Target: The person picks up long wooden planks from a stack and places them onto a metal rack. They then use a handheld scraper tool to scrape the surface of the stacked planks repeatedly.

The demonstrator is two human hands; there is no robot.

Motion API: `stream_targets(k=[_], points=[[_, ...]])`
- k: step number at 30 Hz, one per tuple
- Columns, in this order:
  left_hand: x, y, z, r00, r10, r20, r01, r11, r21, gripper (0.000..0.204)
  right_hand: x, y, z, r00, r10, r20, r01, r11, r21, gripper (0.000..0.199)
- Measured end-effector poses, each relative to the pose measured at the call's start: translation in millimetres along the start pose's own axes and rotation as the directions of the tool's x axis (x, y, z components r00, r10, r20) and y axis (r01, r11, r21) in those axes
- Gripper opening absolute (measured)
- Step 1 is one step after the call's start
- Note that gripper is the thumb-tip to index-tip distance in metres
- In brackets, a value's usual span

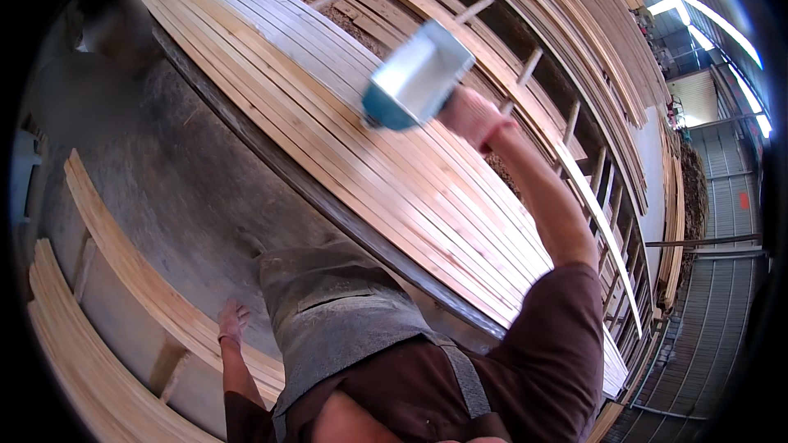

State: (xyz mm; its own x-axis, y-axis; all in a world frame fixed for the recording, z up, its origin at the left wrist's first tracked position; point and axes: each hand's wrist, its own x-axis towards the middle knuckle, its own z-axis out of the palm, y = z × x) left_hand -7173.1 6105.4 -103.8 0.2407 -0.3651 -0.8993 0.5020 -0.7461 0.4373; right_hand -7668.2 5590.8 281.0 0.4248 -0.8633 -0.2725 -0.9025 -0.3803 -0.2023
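My right hand (pixel 474 119), in a pinkish work glove, is closed round the near end of a box-shaped blue tool (pixel 420 74) with an open, whitish inside. Its grip is hidden by my fingers. A small fitting sits at the tool's lower left corner. The tool is over a long row of narrow wooden strips (pixel 295 127) laid side by side; motion blur hides whether it touches them. A whitish sheen covers part of the strips. Low on the left, my gloved left hand (pixel 234 320) is held out beside a curved-looking board (pixel 148 279), fingers extended, holding nothing.
Beyond the strips, a slatted rack (pixel 525 70) carries long boards, with stacked timber (pixel 574 25) behind it. More stacked boards (pixel 90 361) lie at the lower left. A dark table edge (pixel 271 184) runs between me and the strips. A blurred person (pixel 107 49) is at the upper left.
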Motion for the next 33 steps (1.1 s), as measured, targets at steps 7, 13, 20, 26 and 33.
stream_targets(k=[7,13,20,26,33], points=[[-75.2,-114.4,113.1,0.985,0.13,0.116,-0.136,0.989,0.052,0.047,-334.0,274.8,104.4,0.987,-0.128,0.096,0.151,0.944,-0.294,0.02],[-147.9,-330.5,129.0,0.981,0.191,0.038,-0.188,0.979,-0.078,0.052,-417.8,303.0,89.9,0.993,0.024,0.113,-0.012,0.994,-0.108,0.023],[-293.3,-542.1,166.9,0.989,-0.145,0.017,0.142,0.983,0.117,0.082,-423.7,304.7,107.5,0.998,-0.035,-0.06,0.035,0.999,0.009,0.037],[-348.2,-675.2,216.4,0.994,-0.093,-0.049,0.089,0.993,-0.073,0.087,-581.4,349.8,116.5,0.981,-0.181,0.071,0.194,0.882,-0.429,0.028],[-437.0,-767.8,354.8,0.993,0.067,0.096,-0.075,0.994,0.083,0.071,-894.4,532.0,167.6,0.951,-0.264,0.161,0.299,0.66,-0.69,0.022]])
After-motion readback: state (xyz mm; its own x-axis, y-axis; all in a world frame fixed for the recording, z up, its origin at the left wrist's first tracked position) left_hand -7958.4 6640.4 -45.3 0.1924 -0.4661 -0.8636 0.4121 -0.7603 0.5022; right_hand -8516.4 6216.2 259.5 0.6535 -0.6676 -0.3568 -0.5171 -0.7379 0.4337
